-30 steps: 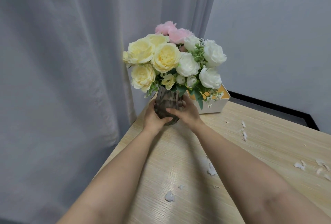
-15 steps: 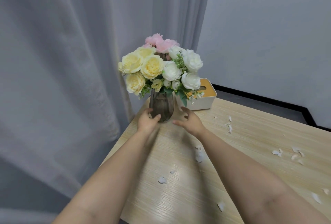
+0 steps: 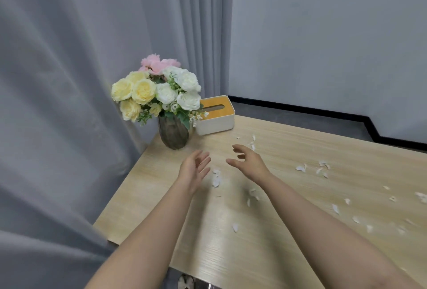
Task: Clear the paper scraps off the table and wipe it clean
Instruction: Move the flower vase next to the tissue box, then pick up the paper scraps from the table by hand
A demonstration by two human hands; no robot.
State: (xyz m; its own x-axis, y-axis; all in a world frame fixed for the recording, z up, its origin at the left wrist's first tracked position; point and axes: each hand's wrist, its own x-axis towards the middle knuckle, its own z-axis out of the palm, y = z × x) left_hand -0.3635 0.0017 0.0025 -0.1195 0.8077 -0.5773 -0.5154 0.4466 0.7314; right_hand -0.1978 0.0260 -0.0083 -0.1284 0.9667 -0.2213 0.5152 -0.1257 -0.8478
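White paper scraps (image 3: 216, 178) lie scattered over the light wooden table (image 3: 288, 150), with several more (image 3: 321, 168) toward the right. My left hand (image 3: 194, 170) hovers above the table with fingers straight, holding nothing. My right hand (image 3: 247, 161) is beside it, fingers loosely curved and empty. Both hands are a short way in front of a dark glass vase of yellow, white and pink flowers (image 3: 173, 132), which stands at the table's far left corner.
A white tissue box with a yellow top (image 3: 217, 115) sits right of the vase at the back edge. A grey curtain (image 3: 69, 103) hangs along the table's left side. A grey wall with black skirting lies beyond the table.
Both hands let go of the vase, which now stands on the far left corner, and have drawn back toward me. The view has pulled back and shows more of the table.
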